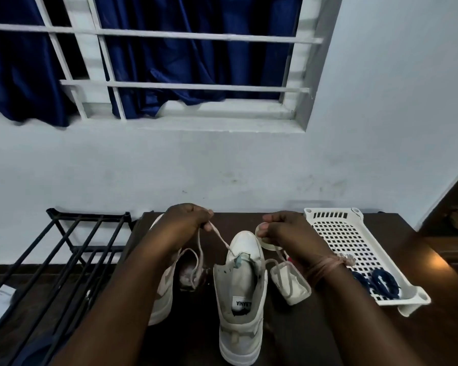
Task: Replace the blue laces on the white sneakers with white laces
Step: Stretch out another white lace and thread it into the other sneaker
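From the head camera, the left hand and right hand each pinch an end of the white lace above the near sneaker on the dark table. Its insole tag, seen upside down, reads "ANIA". Blue laces lie in the white tray.

rack left, sneakers mid, tray right

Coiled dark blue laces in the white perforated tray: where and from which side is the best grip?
Pinch the coiled dark blue laces across a loop's top strand, coming from above. They lie flat in the white perforated tray, whose raised rim blocks sideways approach.
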